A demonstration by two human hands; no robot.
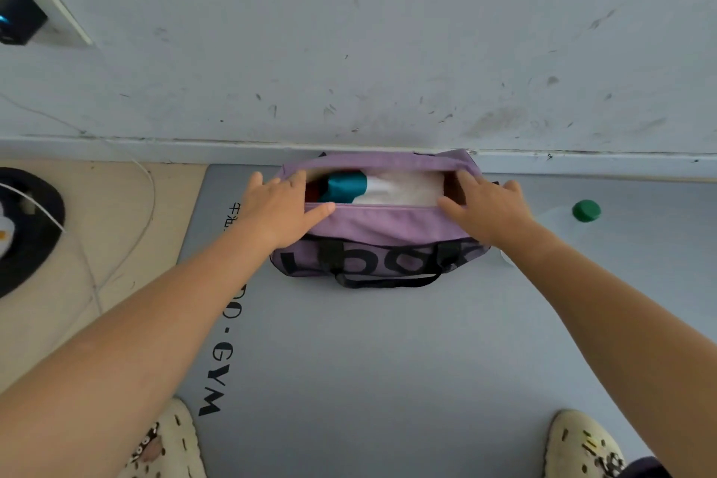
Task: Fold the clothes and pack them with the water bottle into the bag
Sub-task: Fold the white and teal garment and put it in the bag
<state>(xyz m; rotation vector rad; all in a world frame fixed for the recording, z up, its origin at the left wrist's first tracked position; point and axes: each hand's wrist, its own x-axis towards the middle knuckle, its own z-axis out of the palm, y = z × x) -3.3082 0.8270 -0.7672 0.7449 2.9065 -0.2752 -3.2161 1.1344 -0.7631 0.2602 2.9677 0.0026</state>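
Both hands, left hand [277,208] and right hand [487,206], rest on bag [388,225] opening edges

Bag [382,229] mouth gapes between both hands; clothes [403,188] fill it, apparently leaving little room.

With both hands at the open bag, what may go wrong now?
The water bottle lies outside the bag, to its right on the mat, so it may be forgotten. The clothes already fill the opening, so little room may remain for it.
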